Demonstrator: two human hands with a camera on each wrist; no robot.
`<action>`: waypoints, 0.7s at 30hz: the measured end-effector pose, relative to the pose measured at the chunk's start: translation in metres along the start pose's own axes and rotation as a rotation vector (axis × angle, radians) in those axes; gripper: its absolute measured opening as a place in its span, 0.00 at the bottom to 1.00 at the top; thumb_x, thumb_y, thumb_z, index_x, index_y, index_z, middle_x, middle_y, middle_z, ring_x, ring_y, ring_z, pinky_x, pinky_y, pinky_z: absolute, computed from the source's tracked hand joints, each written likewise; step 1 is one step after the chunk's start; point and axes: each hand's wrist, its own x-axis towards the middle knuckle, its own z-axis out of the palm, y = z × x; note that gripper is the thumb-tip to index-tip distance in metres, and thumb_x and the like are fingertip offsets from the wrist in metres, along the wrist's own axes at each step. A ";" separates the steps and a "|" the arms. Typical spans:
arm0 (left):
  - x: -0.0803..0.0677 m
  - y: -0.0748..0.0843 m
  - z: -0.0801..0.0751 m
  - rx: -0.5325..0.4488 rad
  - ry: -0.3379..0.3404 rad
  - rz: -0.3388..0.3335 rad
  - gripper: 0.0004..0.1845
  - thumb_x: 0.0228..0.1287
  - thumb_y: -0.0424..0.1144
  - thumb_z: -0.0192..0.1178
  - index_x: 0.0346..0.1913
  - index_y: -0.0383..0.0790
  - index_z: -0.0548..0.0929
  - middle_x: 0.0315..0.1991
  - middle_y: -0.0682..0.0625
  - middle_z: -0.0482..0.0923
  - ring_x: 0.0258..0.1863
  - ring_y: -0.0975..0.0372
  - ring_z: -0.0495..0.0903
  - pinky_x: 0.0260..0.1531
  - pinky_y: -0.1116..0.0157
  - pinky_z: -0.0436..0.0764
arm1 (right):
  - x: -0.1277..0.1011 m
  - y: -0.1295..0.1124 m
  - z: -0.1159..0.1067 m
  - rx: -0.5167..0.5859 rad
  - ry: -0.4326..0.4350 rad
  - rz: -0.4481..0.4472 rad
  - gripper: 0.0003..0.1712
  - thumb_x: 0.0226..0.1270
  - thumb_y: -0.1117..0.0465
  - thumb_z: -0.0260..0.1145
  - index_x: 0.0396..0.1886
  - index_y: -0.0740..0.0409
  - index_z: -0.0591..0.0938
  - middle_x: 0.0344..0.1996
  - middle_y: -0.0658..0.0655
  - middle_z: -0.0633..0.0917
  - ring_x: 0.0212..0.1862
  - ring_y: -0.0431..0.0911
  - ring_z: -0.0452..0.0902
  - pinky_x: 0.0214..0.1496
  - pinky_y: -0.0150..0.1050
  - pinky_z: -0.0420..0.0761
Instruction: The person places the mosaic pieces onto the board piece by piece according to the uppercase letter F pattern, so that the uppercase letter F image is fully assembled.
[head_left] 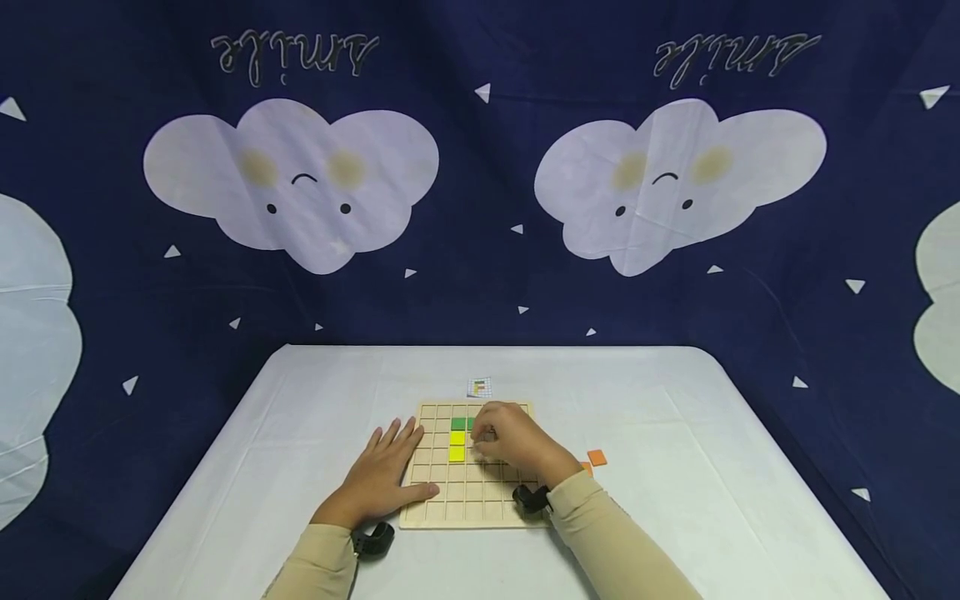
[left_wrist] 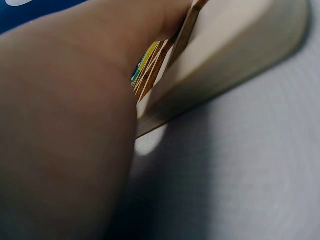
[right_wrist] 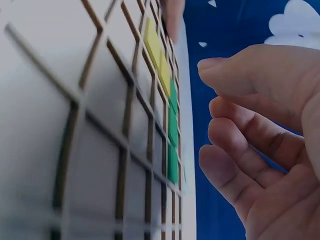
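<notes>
Board (head_left: pixel 474 492) lies flat on the tabletop (head_left: pixel 637 400), reaching from under my left hand (head_left: pixel 381 477) to beneath my right hand (head_left: pixel 516 435). The left one is spread, fingers straight, with fingertips and thumb resting along the near-left border; its light, even pressure should be enough to keep the grid from skating. The right one is over the middle, fingers loosely bent and thumb apart from them, and I see no tile between them (whether a fingertip touches the wood, I cannot tell).

Between my hands, two yellow tiles (head_left: pixel 457 446) sit one behind the other in a column. Just beyond them begin the green tiles (head_left: pixel 458 423), a row of three running behind my right fingers, as the right wrist view shows. Two orange tiles (head_left: pixel 597 457) lie off the grid, to the right of my right wrist, one partly covered by it. Farther out, past my right hand, is a small card (head_left: pixel 480 387) printed with coloured squares, too tiny to read surely.

I judge the work here to be seating tiles cell by cell. To do it well, I would pinch each by opposite edges, square it to the ridges, lower it flat, then lift straight up so the neighbours aren't nudged.
</notes>
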 end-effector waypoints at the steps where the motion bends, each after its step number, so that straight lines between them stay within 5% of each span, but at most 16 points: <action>1: 0.000 0.000 0.000 0.001 0.001 -0.001 0.60 0.62 0.79 0.55 0.84 0.38 0.58 0.84 0.43 0.49 0.83 0.46 0.44 0.79 0.45 0.40 | -0.002 0.002 -0.002 -0.004 0.006 0.009 0.05 0.65 0.68 0.78 0.37 0.56 0.91 0.40 0.46 0.84 0.43 0.43 0.81 0.47 0.37 0.84; 21: 0.000 0.004 -0.002 -0.003 0.003 0.001 0.60 0.62 0.78 0.57 0.83 0.37 0.59 0.84 0.42 0.50 0.82 0.46 0.45 0.79 0.45 0.40 | -0.071 0.054 -0.039 -0.051 0.113 0.194 0.08 0.63 0.66 0.80 0.33 0.50 0.89 0.37 0.42 0.83 0.38 0.41 0.79 0.40 0.39 0.83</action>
